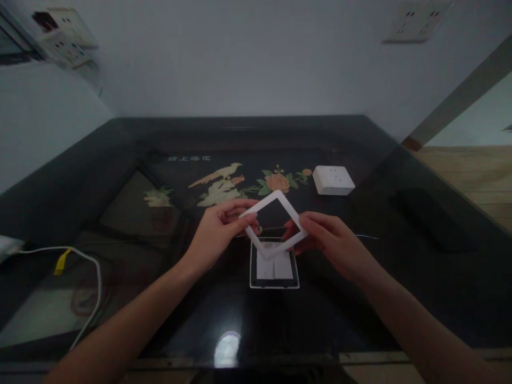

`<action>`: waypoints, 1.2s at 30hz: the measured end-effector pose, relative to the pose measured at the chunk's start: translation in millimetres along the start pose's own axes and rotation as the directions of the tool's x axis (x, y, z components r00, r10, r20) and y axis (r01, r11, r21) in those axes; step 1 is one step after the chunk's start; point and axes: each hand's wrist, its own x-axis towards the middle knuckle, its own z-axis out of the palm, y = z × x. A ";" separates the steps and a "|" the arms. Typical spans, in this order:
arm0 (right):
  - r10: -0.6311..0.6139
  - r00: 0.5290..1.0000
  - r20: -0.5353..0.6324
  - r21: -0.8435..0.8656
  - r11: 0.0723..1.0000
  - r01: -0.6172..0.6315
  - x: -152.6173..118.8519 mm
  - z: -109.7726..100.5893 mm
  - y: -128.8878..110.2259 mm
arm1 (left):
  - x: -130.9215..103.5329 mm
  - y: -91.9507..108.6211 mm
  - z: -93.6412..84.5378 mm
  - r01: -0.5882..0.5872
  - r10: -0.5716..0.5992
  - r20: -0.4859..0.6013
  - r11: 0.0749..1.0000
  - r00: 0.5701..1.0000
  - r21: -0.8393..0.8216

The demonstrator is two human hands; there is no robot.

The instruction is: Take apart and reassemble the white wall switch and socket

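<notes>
Between my two hands a square white switch cover frame [288, 201] is held up, turned so one corner points away from me. My left hand [218, 226] pinches its left corner between thumb and fingers. On the opposite corner, my right hand [330, 234] grips it with the thumb on top and fingertips partly hidden behind. Just under the frame lies a wall switch [276, 268] with two white rockers and a dark surround edged in white. The frame's lower corner overlaps its far part in view.
A white socket box [334, 180] stands at the back right of the glossy dark table [192, 320]. On the left, a white cable [98, 277] with a yellow tag [61, 262] crosses the tabletop. A dark flat object [436, 218] lies at right. Wall sockets [416, 21] are behind.
</notes>
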 end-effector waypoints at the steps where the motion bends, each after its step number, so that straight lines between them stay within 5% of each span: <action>1: 0.030 1.000 0.003 0.035 0.999 -0.030 -2.2 0.1 2.0 | -2.7 -1.0 -1.1 0.018 -0.018 0.006 1.000 1.000 -0.024; 4: 0.115 0.993 0.034 0.134 0.984 -0.119 -5.9 -0.3 6.8 | -10.1 -3.9 -4.1 0.021 -0.021 0.020 1.000 1.000 0.000; 7: 0.132 0.991 0.000 0.189 0.973 -0.129 -6.4 -0.8 9.3 | -16.7 -4.5 -6.1 -0.116 0.118 -0.004 0.978 0.993 0.176; 11: 0.122 0.991 -0.053 0.246 0.963 -0.106 -6.5 -1.2 9.7 | -22.6 -4.2 -6.8 -0.399 0.348 0.197 0.756 0.916 0.519; 14: 0.120 0.992 -0.045 0.265 0.959 -0.104 -7.4 -0.5 10.7 | -23.3 -6.2 -6.8 -0.434 0.314 0.300 0.623 0.901 0.651; 17: 0.116 0.993 -0.025 0.224 0.969 -0.107 -8.1 -0.3 12.3 | -21.7 -8.2 -7.9 -0.418 0.296 0.296 0.601 0.908 0.681; 22: -0.130 0.986 -0.102 -0.183 0.977 0.110 -13.0 -8.5 7.5 | -21.3 -4.5 -10.6 -0.409 0.244 0.329 0.577 0.912 0.706; 25: -0.297 0.954 0.046 -0.540 0.796 0.274 -21.1 -15.5 2.8 | -26.1 -1.5 -11.3 -0.439 0.191 0.409 0.579 0.892 0.687; 29: -0.208 0.945 0.254 -0.744 0.582 0.328 -33.1 -17.9 7.2 | -36.8 -3.0 -12.0 -0.450 0.112 0.486 0.594 0.867 0.667; 36: -0.205 0.937 0.283 -0.794 0.498 0.349 -41.6 -14.5 30.3 | -43.7 -17.4 -15.5 -0.397 0.011 0.498 0.620 0.867 0.677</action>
